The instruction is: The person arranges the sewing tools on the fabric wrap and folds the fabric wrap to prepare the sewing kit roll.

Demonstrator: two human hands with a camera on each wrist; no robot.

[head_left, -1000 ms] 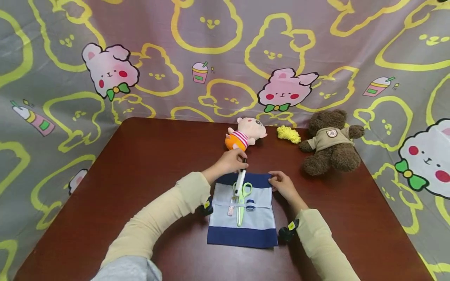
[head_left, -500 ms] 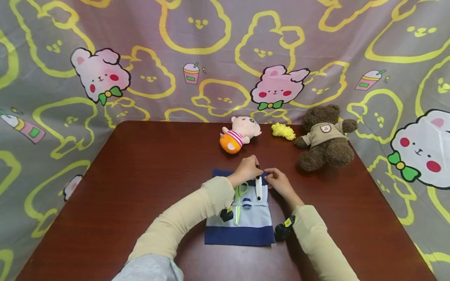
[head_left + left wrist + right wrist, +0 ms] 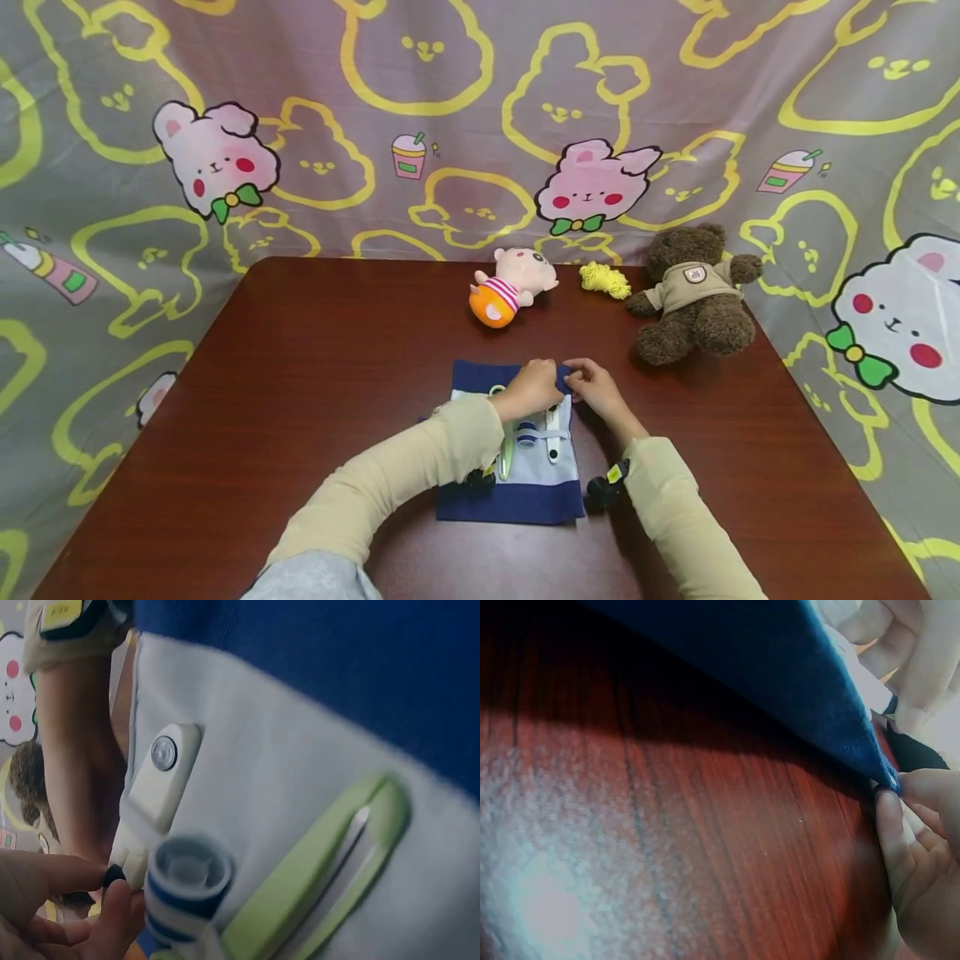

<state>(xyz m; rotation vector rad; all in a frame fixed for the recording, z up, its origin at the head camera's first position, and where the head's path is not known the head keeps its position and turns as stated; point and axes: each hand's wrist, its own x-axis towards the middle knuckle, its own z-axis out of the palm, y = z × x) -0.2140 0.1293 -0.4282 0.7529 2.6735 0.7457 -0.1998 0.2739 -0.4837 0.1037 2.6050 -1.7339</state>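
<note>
A blue and pale grey cloth tool roll (image 3: 517, 505) lies flat on the table. Near its right edge, my left hand (image 3: 534, 388) pinches the dark end of a slim white tool (image 3: 166, 776) with a round metal rivet. The tool passes under the roll's narrow elastic strap (image 3: 557, 434). Beside it the strap holds a blue and white thread spool (image 3: 184, 881). Farther left are light green scissors (image 3: 315, 881), partly covered by my left hand and arm. My right hand (image 3: 595, 390) pinches the roll's far right corner between thumb and fingers.
A pink plush toy (image 3: 510, 287) in a striped top lies behind the roll. To its right are a yellow yarn bundle (image 3: 604, 281) and a brown teddy bear (image 3: 693, 296). A patterned curtain (image 3: 315, 75) hangs behind the table (image 3: 322, 358).
My left hand has carried the white tool rightward from over the scissors, then down toward me, sliding it under the strap. My right hand keeps its grip on the roll's corner.
</note>
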